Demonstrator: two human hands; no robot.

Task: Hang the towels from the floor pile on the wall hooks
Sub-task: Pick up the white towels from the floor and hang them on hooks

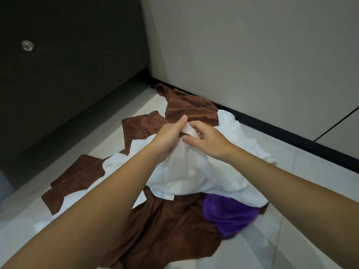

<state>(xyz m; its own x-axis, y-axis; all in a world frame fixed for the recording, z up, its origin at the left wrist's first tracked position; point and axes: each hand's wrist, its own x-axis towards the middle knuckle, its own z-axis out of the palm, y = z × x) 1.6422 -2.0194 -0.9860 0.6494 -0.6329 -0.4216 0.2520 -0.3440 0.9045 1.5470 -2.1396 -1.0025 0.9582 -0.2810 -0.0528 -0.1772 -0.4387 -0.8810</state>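
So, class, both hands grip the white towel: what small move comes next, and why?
Probably lift the white towel straight up: left hand and right hand pinch its top edge, yet most of it lies draped over the brown towels and purple towel.

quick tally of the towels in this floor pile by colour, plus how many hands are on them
brown towels: at least 2, overlaps hide the exact count
white towel: at least 1, the one both hands grip
purple towel: 1
hands: 2, left hand and right hand
total: at least 4 towels, 2 hands
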